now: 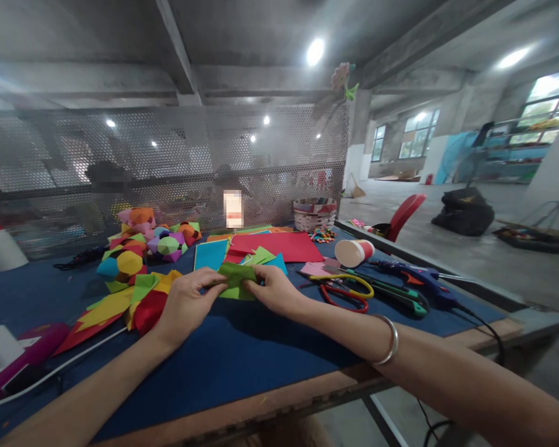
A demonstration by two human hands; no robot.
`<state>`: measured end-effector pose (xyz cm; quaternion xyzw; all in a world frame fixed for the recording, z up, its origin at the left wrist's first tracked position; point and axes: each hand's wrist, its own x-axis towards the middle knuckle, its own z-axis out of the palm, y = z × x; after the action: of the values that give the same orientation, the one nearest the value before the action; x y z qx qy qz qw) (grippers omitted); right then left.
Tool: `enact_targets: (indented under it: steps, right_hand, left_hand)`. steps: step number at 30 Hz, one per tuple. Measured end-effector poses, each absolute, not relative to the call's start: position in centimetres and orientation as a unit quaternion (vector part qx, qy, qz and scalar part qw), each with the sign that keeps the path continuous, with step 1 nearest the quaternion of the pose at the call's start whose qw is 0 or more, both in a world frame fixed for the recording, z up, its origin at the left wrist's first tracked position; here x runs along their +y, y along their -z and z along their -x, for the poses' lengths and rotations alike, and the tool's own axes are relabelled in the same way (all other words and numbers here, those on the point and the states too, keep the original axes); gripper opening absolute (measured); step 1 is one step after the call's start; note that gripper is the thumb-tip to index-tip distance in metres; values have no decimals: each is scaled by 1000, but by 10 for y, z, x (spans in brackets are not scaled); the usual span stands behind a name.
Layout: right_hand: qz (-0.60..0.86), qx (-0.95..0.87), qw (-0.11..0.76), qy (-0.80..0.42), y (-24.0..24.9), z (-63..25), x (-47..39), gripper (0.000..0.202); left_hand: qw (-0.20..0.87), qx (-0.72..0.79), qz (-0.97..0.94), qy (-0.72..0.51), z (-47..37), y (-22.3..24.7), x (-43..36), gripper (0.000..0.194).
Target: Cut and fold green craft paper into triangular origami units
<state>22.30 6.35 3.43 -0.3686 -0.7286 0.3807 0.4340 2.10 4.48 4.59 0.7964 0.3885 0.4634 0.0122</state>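
Observation:
Between my two hands is a green piece of paper or felt (237,282), folded in part and held just above the blue table top (261,366). My left hand (190,301) pinches its left edge between thumb and fingers. On the right edge, my right hand (274,288) grips it the same way; a silver bangle circles that forearm. Behind the green piece lie a red sheet (293,246), a blue sheet (210,254) and light green scraps (262,255). Beside my left wrist rest a red piece (149,310) and yellow pieces (107,308).
On the right are scissors (342,292) with red and yellow handles, a green-and-black cutter (395,293), a glue gun (410,276) and a paper cup (354,252) on its side. Colourful folded balls (130,262) sit left. A basket (314,214) stands before the perforated screen (261,149).

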Motion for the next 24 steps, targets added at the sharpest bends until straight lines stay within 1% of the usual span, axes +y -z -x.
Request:
enact_targets:
  steps: [5,11,17,22,24]
  right_hand:
    - [355,-770,424,-318,-34,-225,62,26]
    - [353,-797,398,-286,-33,-226,61,27]
    - [361,-794,390,-295,-32,-226,62,20]
    - [376,-770,394,-332,-32,-225,63,25]
    - [382,-755,397,-355,-31,-224,65,25]
  left_hand:
    - [-40,387,-797,-462,-19,-42,45,18]
    - [-86,389,-798,-452,-19,-44,40,18]
    - [-98,381,-803,-447,-20,-48,40,14]
    - [-78,389,-802,-446,-23,-50,38,16]
    - [-64,400,-798,-447,-23,-51,38,15]
